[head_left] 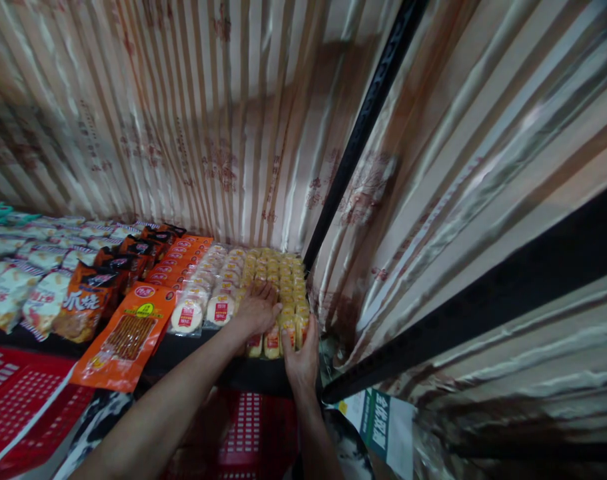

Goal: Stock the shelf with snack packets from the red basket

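Observation:
Rows of small yellow wrapped pastries (278,277) lie on a dark shelf at the right end of a snack display. My left hand (256,308) rests flat on top of the yellow packs, fingers spread. At the front edge of the same rows, my right hand (301,357) has thumb and fingers closed round a front yellow pack (289,331). Left of these sit round white cakes with red labels (203,300).
Orange snack bags (128,337) and darker orange bags (86,303) lie further left, then white packets (13,293). Striped shiny fabric (208,133) hangs behind and to the right. A black shelf post (363,127) rises beside the pastries. Red crates (18,393) stand below.

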Demonstrator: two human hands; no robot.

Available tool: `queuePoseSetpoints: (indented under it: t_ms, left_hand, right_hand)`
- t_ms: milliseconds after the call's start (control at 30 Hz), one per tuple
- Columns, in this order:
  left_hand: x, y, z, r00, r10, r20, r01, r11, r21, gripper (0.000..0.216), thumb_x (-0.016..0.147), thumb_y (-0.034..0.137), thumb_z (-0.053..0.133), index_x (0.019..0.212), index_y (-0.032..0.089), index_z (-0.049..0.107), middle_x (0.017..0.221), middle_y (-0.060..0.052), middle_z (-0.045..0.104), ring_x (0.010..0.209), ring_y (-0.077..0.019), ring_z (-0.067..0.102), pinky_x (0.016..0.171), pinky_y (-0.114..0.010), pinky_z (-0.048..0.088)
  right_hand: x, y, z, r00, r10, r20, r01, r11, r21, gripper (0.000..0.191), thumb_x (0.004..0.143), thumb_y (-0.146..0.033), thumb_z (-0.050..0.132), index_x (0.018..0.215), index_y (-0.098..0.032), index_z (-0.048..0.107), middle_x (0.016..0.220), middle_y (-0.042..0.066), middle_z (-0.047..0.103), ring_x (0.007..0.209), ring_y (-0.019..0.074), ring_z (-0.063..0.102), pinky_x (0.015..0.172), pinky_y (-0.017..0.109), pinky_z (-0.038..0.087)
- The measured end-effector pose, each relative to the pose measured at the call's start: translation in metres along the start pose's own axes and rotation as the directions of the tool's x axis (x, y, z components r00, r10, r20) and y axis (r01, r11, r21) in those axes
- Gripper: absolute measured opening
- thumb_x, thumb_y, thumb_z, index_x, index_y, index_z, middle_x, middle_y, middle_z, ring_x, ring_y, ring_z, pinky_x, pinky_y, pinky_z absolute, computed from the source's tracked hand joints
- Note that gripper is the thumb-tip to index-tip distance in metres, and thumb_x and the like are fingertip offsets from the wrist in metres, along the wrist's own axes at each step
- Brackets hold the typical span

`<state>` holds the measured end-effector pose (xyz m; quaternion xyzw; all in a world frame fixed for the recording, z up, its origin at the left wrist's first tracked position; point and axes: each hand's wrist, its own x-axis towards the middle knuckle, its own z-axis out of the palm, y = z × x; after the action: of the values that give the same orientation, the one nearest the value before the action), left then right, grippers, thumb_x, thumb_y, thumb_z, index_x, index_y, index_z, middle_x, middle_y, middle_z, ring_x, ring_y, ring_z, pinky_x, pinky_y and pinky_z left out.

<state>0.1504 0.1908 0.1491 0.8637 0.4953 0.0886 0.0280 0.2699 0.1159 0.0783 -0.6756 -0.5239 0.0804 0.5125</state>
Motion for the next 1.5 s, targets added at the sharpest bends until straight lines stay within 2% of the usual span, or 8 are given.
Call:
queuePoseSetpoints:
  t_ms: [167,300,500,600,733,1000,1300,1500]
  left_hand:
    - [-0.004,-0.002,-0.007,0.992,-0.029,-0.125,0.024,0.999,-0.045,0.05,0.092,0.037,0.025,0.131,0.011,0.041,0.139,-0.013,0.04,0.132,-0.024,0.029,0.109,-0.049,0.017]
    - [-0.027,-0.013,-0.011,0.954,-0.105,-0.282,0.081,0.992,-0.096,0.05,0.092,0.038,0.026,0.132,0.011,0.039,0.139,-0.014,0.04,0.133,-0.0238,0.028,0.109,-0.05,0.018]
    - [-0.087,-0.019,0.025,0.845,-0.308,-0.437,0.185,0.936,-0.3,0.054,0.093,0.031,0.023,0.141,0.008,0.016,0.147,-0.017,0.021,0.137,-0.0223,0.014,0.109,-0.047,0.022]
    - [-0.104,-0.015,0.051,0.816,-0.383,-0.433,0.203,0.891,-0.405,0.058,0.093,0.033,0.026,0.143,0.011,0.006,0.147,-0.017,0.021,0.136,-0.0231,0.017,0.108,-0.048,0.027]
    - [-0.107,-0.011,0.067,0.829,-0.376,-0.415,0.196,0.889,-0.413,0.06,0.093,0.033,0.028,0.143,0.01,0.005,0.146,-0.019,0.023,0.136,-0.0244,0.019,0.106,-0.048,0.029]
    - [-0.104,-0.005,0.063,0.842,-0.331,-0.426,0.215,0.93,-0.299,0.062,0.091,0.03,0.031,0.143,0.008,0.005,0.146,-0.02,0.022,0.136,-0.026,0.017,0.106,-0.048,0.031]
    - [-0.106,-0.003,0.062,0.779,-0.413,-0.471,0.246,0.893,-0.377,0.06,0.092,0.03,0.032,0.142,0.01,0.007,0.145,-0.02,0.025,0.135,-0.0249,0.02,0.106,-0.048,0.03]
    - [-0.112,-0.004,0.063,0.743,-0.406,-0.532,0.191,0.89,-0.413,0.056,0.092,0.025,0.032,0.142,0.012,0.012,0.146,-0.017,0.026,0.136,-0.023,0.021,0.107,-0.047,0.029]
  right_hand:
    - [0.0,-0.002,-0.002,1.0,0.002,0.012,-0.002,1.0,0.017,0.073,0.079,-0.05,0.048,0.135,-0.008,0.03,0.138,0.02,0.036,0.129,0.0277,0.033,0.104,0.046,0.029]
    - [0.0,-0.004,-0.003,1.0,0.012,0.0,-0.012,1.0,0.022,0.073,0.078,-0.05,0.048,0.136,-0.009,0.03,0.139,0.02,0.035,0.13,0.0274,0.031,0.105,0.045,0.028]
    - [0.0,-0.003,-0.002,1.0,0.006,-0.001,-0.006,1.0,-0.002,0.077,0.077,-0.052,0.051,0.136,-0.009,0.029,0.139,0.02,0.034,0.13,0.028,0.03,0.105,0.046,0.028]
    - [0.0,-0.004,-0.003,1.0,0.015,0.008,-0.015,1.0,0.001,0.077,0.077,-0.051,0.052,0.137,-0.009,0.028,0.141,0.02,0.032,0.13,0.0276,0.03,0.105,0.046,0.027]
    - [-0.001,-0.005,-0.003,1.0,0.011,0.011,-0.011,1.0,0.004,0.078,0.077,-0.05,0.052,0.137,-0.009,0.028,0.142,0.02,0.031,0.131,0.0277,0.029,0.106,0.045,0.027]
    - [-0.001,-0.004,-0.002,1.0,0.005,0.009,-0.005,1.0,0.002,0.078,0.077,-0.052,0.052,0.138,-0.009,0.027,0.14,0.019,0.034,0.129,0.0277,0.032,0.105,0.045,0.028]
    - [-0.003,-0.009,-0.005,0.999,0.027,-0.026,-0.026,0.999,0.028,0.076,0.078,-0.052,0.051,0.138,-0.01,0.028,0.139,0.018,0.035,0.128,0.0276,0.034,0.105,0.046,0.029]
    - [-0.012,-0.014,-0.01,0.99,-0.056,-0.133,0.062,0.997,0.04,0.062,0.084,-0.045,0.045,0.134,-0.009,0.035,0.135,0.02,0.042,0.125,0.0269,0.038,0.102,0.047,0.032]
